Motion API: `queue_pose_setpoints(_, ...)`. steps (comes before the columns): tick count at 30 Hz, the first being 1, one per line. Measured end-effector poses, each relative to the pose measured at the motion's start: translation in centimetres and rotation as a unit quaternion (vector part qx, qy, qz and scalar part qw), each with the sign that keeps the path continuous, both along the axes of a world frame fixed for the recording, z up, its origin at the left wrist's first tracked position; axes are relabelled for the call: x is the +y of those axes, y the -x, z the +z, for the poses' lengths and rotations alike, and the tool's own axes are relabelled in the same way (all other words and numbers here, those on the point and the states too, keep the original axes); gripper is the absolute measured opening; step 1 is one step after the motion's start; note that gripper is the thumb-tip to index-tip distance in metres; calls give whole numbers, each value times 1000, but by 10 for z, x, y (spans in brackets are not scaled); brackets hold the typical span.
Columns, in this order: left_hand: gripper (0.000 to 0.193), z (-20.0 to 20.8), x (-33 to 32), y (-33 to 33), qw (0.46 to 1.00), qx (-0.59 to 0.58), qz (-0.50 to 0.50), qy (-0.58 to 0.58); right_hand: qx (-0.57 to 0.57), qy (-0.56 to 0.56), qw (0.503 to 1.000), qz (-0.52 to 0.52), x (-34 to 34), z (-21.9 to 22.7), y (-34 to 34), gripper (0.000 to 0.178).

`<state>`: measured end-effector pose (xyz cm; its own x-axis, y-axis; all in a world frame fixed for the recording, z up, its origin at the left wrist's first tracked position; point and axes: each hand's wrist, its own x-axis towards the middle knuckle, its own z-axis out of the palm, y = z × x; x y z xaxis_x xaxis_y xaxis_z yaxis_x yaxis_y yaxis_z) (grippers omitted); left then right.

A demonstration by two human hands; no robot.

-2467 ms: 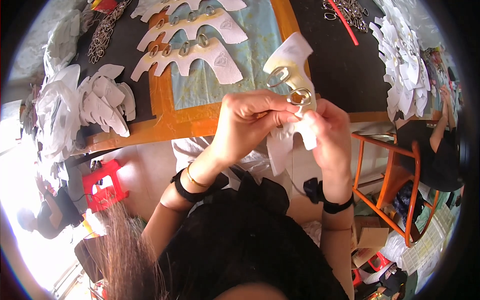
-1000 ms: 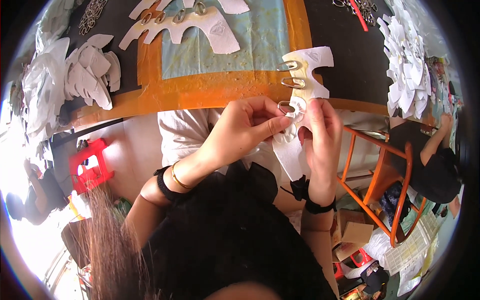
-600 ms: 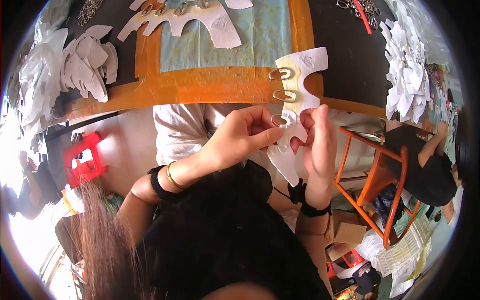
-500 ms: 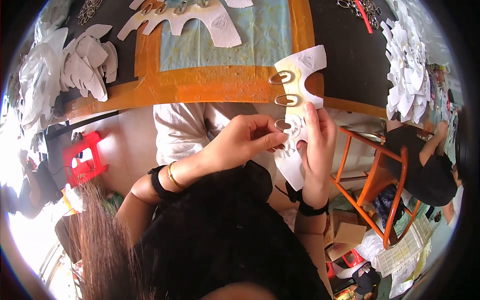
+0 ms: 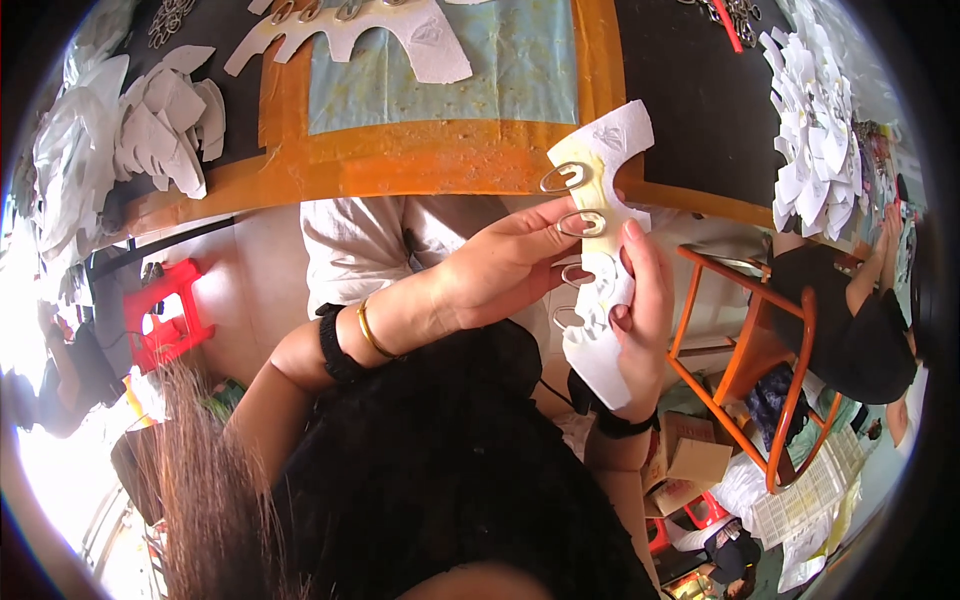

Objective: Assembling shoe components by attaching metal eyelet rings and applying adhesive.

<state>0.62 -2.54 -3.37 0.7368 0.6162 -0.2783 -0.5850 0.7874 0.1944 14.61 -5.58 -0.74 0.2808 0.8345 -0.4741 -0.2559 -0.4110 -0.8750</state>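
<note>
A white scalloped piece, perhaps leather or card (image 5: pixel 627 130), stands tilted in front of me, just off the table's near edge. Along its yellow, glue-like strip sit several oval metal rings (image 5: pixel 562 178), with white folded tabs through the lower ones. The fingers of my left hand (image 5: pixel 485 268) close on the strip's left edge by the second ring from the top. My right hand (image 5: pixel 645 325) grips the opposite edge, thumb lying on the front. A similar white piece with rings (image 5: pixel 385 30) rests at the far side of the table.
White cut pieces (image 5: pixel 170 125) are heaped at the left, more (image 5: pixel 812 140) at the right. Loose metal rings (image 5: pixel 172 22) lie far left. Orange tape (image 5: pixel 430 160) borders a blue sheet (image 5: pixel 440 100). An orange-framed chair (image 5: pixel 740 360) and a red stool (image 5: pixel 170 310) stand below table level.
My left hand has shifted up from the third ring to the second, uncovering a lower ring. The white piece has tilted slightly in my right hand.
</note>
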Motion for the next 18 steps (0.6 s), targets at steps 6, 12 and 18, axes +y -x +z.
queue_pose_setpoints(6, 21, 10, -3, 7, 997, 60, 32, -25, 27, 4, 1000, -2, -5, 1, 0, 30)
queue_pose_setpoints(12, 25, 17, 0, 9, 999, -9, 39, -30, 129, -7, 991, 40, -3, 5, 0, 18)
queue_pose_setpoints(18, 27, 28, 5, 12, 995, 35, 52, -79, 167, -15, 985, 51, 7, 18, 9, 22)
